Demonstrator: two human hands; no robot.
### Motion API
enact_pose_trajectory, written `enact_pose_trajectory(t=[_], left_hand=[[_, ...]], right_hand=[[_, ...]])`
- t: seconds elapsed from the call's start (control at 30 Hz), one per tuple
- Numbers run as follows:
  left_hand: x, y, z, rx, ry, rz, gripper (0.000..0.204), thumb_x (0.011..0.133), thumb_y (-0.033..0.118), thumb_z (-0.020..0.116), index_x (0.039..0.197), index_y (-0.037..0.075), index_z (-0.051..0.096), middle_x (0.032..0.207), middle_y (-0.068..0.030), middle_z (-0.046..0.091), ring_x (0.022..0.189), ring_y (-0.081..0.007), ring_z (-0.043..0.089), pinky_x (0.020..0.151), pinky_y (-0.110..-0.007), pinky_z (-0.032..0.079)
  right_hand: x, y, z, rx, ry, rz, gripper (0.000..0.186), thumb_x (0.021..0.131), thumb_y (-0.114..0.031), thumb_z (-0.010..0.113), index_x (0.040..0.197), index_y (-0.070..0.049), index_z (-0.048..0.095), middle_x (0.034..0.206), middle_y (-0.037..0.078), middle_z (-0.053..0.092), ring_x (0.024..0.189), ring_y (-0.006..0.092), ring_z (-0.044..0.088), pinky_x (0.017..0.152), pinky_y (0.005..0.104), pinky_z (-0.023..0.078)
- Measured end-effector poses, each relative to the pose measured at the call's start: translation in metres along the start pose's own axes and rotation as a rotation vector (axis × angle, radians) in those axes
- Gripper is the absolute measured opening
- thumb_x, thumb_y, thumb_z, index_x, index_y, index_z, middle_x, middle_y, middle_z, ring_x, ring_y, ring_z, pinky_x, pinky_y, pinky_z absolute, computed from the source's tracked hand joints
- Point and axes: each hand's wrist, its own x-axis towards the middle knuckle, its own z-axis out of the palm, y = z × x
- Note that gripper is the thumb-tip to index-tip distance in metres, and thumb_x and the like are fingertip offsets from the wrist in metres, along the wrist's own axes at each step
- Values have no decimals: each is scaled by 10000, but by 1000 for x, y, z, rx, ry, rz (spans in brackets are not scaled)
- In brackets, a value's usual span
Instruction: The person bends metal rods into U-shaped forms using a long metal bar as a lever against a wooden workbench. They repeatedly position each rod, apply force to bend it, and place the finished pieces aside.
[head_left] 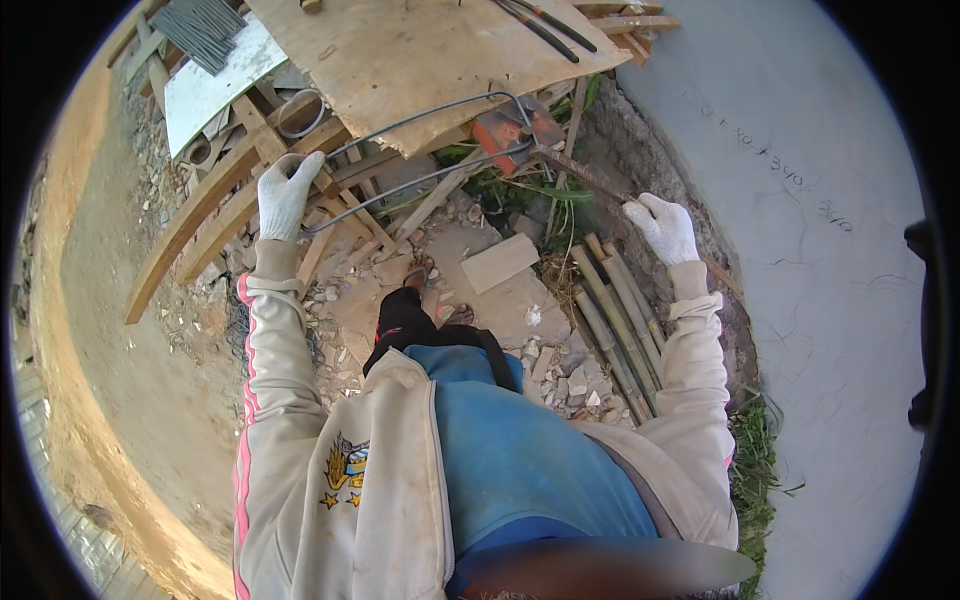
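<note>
My left hand [285, 195], in a white glove, pinches the near end of a thin steel rod [412, 121] bent into a long narrow loop. The loop stretches away to the right over the edge of a plywood sheet [400, 60]. Its far bend lies by an orange-red piece [517, 132]. My right hand [662, 230], gloved in white too, is closed around a rusty bar [590, 174]. That bar's far end meets the rod near the bend; exactly how they engage is too small to make out.
Black-handled cutters [545, 28] rest on the plywood. A bundle of cut rods [200, 30] lies on a white board [222, 88]. Timber pieces [190, 215] stand at left. Bamboo poles [615, 315] lean by the grey wall [830, 300]. Rubble and a flat slab [500, 263] cover the ground.
</note>
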Motion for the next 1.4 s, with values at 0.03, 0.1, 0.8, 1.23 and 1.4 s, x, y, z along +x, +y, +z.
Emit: enact_pose_trajectory(t=[0.03,0.1,0.8,1.23,1.4], left_hand=[[0,0,0,8,0,15,428,924,379,781,999,-42,769,817,-42,712,758,-102,586,714,-276,487],[0,-1,0,17,-2,27,425,927,374,778,1001,-44,767,818,-42,711,763,-101,587,714,-276,487],[25,-5,-16,-8,-404,-7,480,1005,431,662,1017,-41,751,751,-7,635,677,-89,515,596,-287,408],[44,-26,-4,-159,-661,238,465,1049,388,592,909,-40,712,707,-115,641,663,-187,562,656,-365,456],[50,-32,4,-150,-687,257,482,1041,397,591,943,-58,714,774,-189,675,727,-277,614,727,-412,481]], right_hand=[[-4,-3,1,-12,29,18,470,973,-524,640,966,-58,699,804,235,632,819,467,624,715,476,485],[-13,-11,4,-20,61,42,486,977,-540,627,951,-60,697,801,228,638,817,466,627,716,477,486],[-84,-94,83,6,319,402,563,1003,-625,541,926,-85,679,841,229,687,878,460,669,749,532,496],[-88,-257,166,-63,613,820,614,1036,-638,438,990,-77,684,983,272,719,987,491,670,854,588,497],[-94,-275,175,-169,639,842,490,1050,-558,485,1025,-94,641,883,301,704,895,502,682,778,610,505]])
